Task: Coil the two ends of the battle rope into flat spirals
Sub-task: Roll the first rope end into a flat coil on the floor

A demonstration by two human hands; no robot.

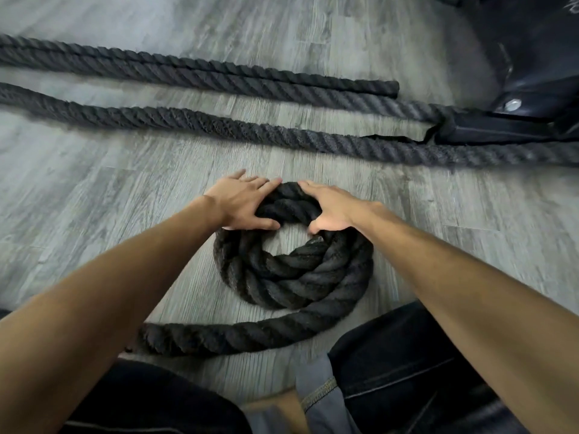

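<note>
Nearest the camera, dark trousers (407, 386) and a grey shirt hem (316, 393), knees apart above the grey wood-grain floor (94, 195). Just beyond the knees, a loose run of black battle rope (238, 335) curving across the floor from lower left toward the right, meeting the outer turn of the coil (294, 270). Coil lying flat on the floor, roughly two turns wound side by side around an open centre with bare floor showing through; a rope end tucked at the inner right edge of that centre. Bare forearms reaching in from both sides. Left hand (244, 203) spread flat, fingers splayed, palm pressing the far-left arc of the coil, thumb hooked over its inner edge. Right hand (332, 206) likewise spread and pressing on the far-right arc, thumb down at the inner rim; neither hand closed around the rope. Fingertips of both nearly meeting at the coil's far side. Farther off, three straight rope lengths (219, 126) running left to right, the farthest stopping at a blunt end (393, 89). At far right, a black anchor strap (488, 128) around the rope, beside a dark bolted base (532, 73).
</note>
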